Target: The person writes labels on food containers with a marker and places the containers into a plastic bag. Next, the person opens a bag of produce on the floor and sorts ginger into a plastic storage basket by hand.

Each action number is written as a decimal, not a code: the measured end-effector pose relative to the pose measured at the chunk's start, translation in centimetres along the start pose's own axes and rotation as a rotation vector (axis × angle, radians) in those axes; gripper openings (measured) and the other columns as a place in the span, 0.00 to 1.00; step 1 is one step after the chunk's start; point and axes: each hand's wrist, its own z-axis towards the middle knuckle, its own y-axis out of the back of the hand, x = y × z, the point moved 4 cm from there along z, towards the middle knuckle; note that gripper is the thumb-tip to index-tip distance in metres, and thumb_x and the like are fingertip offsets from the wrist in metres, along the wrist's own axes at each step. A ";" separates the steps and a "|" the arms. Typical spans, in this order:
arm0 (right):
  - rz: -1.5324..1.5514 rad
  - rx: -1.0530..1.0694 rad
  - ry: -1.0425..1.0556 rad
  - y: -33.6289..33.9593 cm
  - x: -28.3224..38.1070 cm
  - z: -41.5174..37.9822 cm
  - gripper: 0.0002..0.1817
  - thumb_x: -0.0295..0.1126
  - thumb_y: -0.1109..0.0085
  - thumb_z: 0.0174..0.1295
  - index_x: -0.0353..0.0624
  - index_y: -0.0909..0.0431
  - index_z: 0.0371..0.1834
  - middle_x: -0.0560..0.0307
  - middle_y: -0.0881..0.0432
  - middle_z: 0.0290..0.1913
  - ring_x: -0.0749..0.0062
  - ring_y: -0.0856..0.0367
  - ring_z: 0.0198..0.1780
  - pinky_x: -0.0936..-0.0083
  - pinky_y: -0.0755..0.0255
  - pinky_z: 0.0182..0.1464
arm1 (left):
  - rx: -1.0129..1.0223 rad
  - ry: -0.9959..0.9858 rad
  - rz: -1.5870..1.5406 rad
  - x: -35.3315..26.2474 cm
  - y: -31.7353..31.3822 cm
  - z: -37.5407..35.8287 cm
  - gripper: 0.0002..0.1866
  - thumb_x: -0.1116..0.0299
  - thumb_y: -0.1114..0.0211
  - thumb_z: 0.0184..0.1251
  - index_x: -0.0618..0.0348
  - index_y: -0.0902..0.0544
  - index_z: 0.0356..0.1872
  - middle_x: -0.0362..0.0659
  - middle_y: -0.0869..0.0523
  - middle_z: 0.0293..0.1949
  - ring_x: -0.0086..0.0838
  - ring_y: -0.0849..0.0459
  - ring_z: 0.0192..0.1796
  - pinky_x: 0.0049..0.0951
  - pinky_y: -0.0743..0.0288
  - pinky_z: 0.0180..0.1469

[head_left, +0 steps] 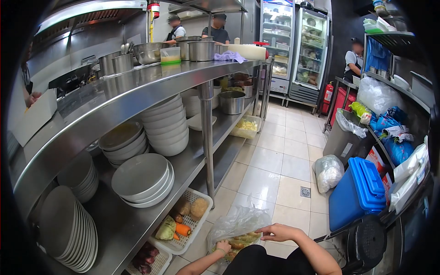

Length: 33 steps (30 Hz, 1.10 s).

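Observation:
A clear plastic bag [238, 222] with yellowish-brown food pieces [240, 241] in it is low in the view, in front of my knees. My left hand [223, 247] is at the bag's left side, its fingers bent against the plastic; what they hold is too small to make out. On the bag's right edge lies my right hand [278, 232], fingers partly stretched out over the opening. Just left of the bag, a white basket [201, 224] holds a cabbage, carrots and round brown vegetables. Another basket [160, 263] with dark red produce stands nearer.
A steel counter [137, 87] with stacked bowls [167, 123] and plates [68, 224] on its shelf runs along the left. On the right are a blue cooler [355, 197], a black stool [366, 238] and a grey bin [341, 140]. Several people stand farther back.

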 end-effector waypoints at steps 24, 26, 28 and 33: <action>-0.034 -0.333 0.142 3.1 8.2 0.2 0.21 0.41 0.51 0.62 0.49 0.33 0.58 0.48 0.22 0.43 0.55 0.23 0.42 0.68 0.29 0.45 | 0.545 -0.033 0.055 -1.7 -1.1 0.2 0.18 0.58 0.50 0.64 0.47 0.24 0.53 0.38 0.23 0.53 0.30 0.25 0.56 0.39 0.29 0.50; 0.015 -0.377 0.225 2.2 8.4 0.9 0.21 0.42 0.52 0.62 0.49 0.33 0.58 0.49 0.22 0.43 0.55 0.23 0.42 0.68 0.29 0.45 | 0.585 -0.007 0.069 -1.7 -2.3 0.1 0.18 0.58 0.51 0.64 0.47 0.24 0.53 0.38 0.23 0.54 0.30 0.25 0.56 0.40 0.29 0.50; 0.036 -0.372 0.226 1.5 7.5 1.4 0.21 0.41 0.52 0.62 0.49 0.33 0.58 0.49 0.22 0.44 0.56 0.23 0.42 0.68 0.29 0.45 | 0.611 0.015 0.080 -1.7 -3.4 0.0 0.18 0.57 0.51 0.64 0.46 0.24 0.53 0.38 0.23 0.54 0.31 0.26 0.56 0.40 0.30 0.50; 0.013 -0.329 0.152 1.0 6.0 1.9 0.20 0.39 0.52 0.62 0.47 0.32 0.57 0.48 0.22 0.43 0.56 0.23 0.42 0.68 0.29 0.45 | 0.690 0.001 0.153 -1.9 -6.5 -0.5 0.18 0.59 0.53 0.65 0.45 0.24 0.53 0.39 0.26 0.56 0.34 0.26 0.56 0.45 0.30 0.50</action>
